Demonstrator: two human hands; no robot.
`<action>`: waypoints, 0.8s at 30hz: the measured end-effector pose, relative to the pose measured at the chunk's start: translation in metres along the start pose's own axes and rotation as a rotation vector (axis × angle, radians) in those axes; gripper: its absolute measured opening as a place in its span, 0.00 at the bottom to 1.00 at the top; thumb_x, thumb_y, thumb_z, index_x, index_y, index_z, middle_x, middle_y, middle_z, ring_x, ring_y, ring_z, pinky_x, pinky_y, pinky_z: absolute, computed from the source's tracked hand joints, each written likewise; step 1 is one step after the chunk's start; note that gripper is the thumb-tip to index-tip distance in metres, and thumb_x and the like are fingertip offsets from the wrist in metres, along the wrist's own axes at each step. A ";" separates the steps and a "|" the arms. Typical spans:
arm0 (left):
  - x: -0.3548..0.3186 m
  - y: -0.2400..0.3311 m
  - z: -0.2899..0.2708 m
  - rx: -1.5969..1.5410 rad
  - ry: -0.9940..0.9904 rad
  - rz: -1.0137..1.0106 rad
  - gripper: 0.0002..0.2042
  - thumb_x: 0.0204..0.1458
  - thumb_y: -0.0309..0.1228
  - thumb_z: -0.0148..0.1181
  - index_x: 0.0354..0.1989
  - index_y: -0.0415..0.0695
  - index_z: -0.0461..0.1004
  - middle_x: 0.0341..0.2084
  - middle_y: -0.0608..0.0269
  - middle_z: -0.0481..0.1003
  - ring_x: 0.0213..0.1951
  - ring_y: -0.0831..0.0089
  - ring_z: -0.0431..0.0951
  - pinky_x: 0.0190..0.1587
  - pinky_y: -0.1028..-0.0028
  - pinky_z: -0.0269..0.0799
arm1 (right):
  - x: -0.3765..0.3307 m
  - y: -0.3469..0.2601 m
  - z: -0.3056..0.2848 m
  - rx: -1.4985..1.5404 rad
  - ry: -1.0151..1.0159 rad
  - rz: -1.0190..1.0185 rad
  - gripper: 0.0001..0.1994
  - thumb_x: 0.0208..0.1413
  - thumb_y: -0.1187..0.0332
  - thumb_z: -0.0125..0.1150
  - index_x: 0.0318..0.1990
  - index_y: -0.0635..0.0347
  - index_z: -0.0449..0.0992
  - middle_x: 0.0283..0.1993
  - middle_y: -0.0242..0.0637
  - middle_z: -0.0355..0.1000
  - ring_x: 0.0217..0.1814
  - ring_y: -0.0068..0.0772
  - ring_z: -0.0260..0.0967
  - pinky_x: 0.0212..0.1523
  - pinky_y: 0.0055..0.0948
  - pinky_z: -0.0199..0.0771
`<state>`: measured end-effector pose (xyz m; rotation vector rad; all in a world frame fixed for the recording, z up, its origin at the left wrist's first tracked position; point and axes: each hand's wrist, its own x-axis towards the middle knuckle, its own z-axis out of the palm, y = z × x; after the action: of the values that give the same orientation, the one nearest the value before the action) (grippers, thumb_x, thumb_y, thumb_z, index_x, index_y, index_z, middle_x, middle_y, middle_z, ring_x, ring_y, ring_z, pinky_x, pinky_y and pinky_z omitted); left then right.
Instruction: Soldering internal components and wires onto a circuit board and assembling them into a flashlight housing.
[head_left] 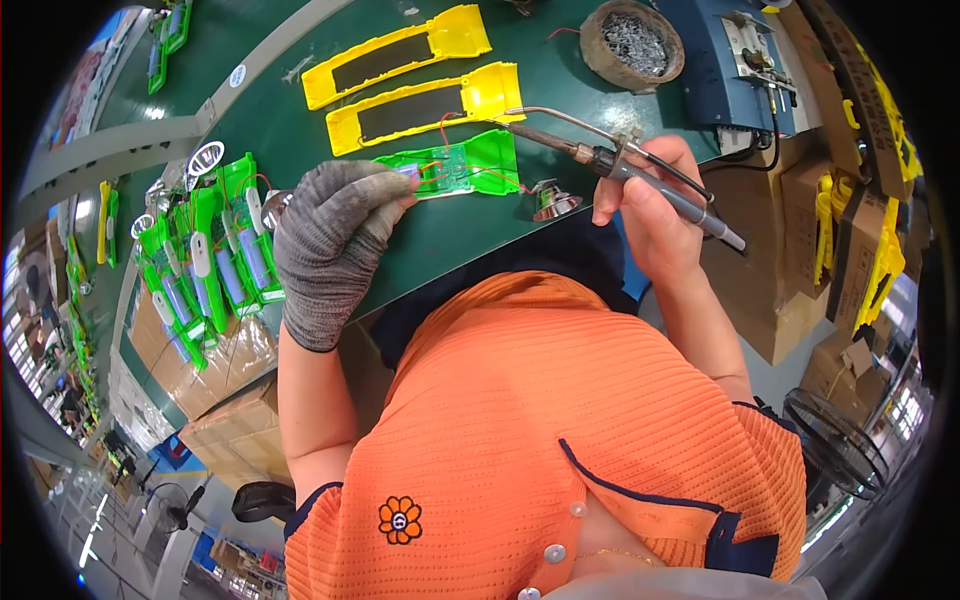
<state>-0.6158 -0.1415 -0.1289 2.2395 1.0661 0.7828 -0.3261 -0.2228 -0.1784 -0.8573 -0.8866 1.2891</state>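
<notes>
My left hand (335, 240), in a grey knitted glove, closes its fingertips on the left end of a green plastic casing (495, 155). Its palm hides that end. Inside the casing lie a small green circuit board (452, 172) and thin red wires. One wire runs to a shiny round lamp reflector (553, 200) at the casing's right. My bare right hand (660, 215) grips a soldering iron (675, 200) with a thin curved metal tube clamped along it. The iron's tip points left, above the casing's upper edge; whether it touches anything is unclear.
Two yellow casings (492, 95) with black panels lie beyond the green one. A round pot of metal shavings (632, 45) stands near a blue machine (715, 70). Several green lamp assemblies (205, 255) crowd the left. Cardboard boxes (765, 260) stand right, beside the green table (440, 245).
</notes>
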 end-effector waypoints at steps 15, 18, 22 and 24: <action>0.014 0.007 0.003 0.233 -0.189 0.110 0.07 0.46 0.26 0.66 0.34 0.46 0.80 0.29 0.59 0.76 0.34 0.57 0.76 0.38 0.61 0.70 | 0.005 -0.011 0.001 -0.168 -0.101 0.207 0.08 0.57 0.75 0.62 0.39 0.64 0.68 0.28 0.37 0.75 0.28 0.23 0.72 0.34 0.26 0.75; 0.015 0.009 0.004 0.241 -0.215 0.094 0.07 0.46 0.26 0.66 0.34 0.45 0.80 0.29 0.59 0.76 0.34 0.57 0.77 0.38 0.60 0.71 | 0.006 -0.014 0.005 -0.211 -0.116 0.233 0.08 0.58 0.74 0.63 0.39 0.64 0.68 0.28 0.36 0.75 0.28 0.21 0.72 0.34 0.26 0.75; 0.017 0.012 0.004 0.220 -0.218 0.081 0.07 0.45 0.26 0.66 0.33 0.45 0.79 0.29 0.58 0.76 0.34 0.56 0.77 0.38 0.60 0.71 | 0.007 -0.016 0.006 -0.271 -0.141 0.231 0.08 0.58 0.73 0.63 0.38 0.63 0.69 0.28 0.34 0.76 0.28 0.19 0.72 0.43 0.27 0.76; 0.018 0.011 0.005 0.229 -0.207 0.068 0.07 0.44 0.25 0.66 0.33 0.45 0.79 0.29 0.58 0.76 0.34 0.57 0.76 0.39 0.60 0.71 | 0.010 -0.015 0.006 -0.289 -0.154 0.222 0.08 0.58 0.73 0.63 0.38 0.63 0.69 0.28 0.34 0.76 0.28 0.19 0.72 0.46 0.27 0.76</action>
<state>-0.5979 -0.1339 -0.1199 2.4965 1.0270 0.4610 -0.3250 -0.2138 -0.1619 -1.1189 -1.1433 1.4551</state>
